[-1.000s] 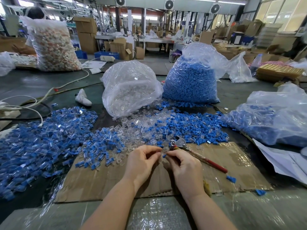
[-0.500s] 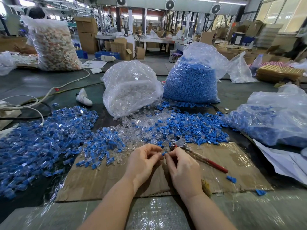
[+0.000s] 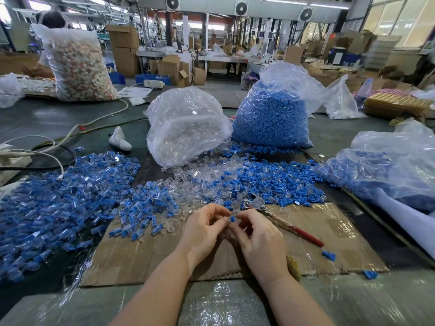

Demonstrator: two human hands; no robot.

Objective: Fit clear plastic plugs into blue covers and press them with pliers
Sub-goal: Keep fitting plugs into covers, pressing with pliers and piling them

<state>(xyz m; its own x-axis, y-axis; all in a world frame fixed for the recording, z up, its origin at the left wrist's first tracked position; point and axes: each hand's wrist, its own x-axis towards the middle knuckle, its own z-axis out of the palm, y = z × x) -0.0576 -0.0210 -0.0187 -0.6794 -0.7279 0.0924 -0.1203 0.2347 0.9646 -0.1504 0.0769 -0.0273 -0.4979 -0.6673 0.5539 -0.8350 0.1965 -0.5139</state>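
Both my hands meet over the cardboard sheet (image 3: 146, 255) on the bench: my left hand (image 3: 202, 234) and right hand (image 3: 261, 238) curl their fingertips together, pinching one small blue cover (image 3: 232, 219) between them. Just beyond lie the red-handled pliers (image 3: 280, 220). Farther off, loose blue covers and clear plugs (image 3: 188, 182) spread before two bulging bags.

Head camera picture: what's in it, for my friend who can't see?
Two bare hands, left hand and right hand, pinch a small blue plastic cover over a brown cardboard sheet. Red-handled metal pliers lie beside them.
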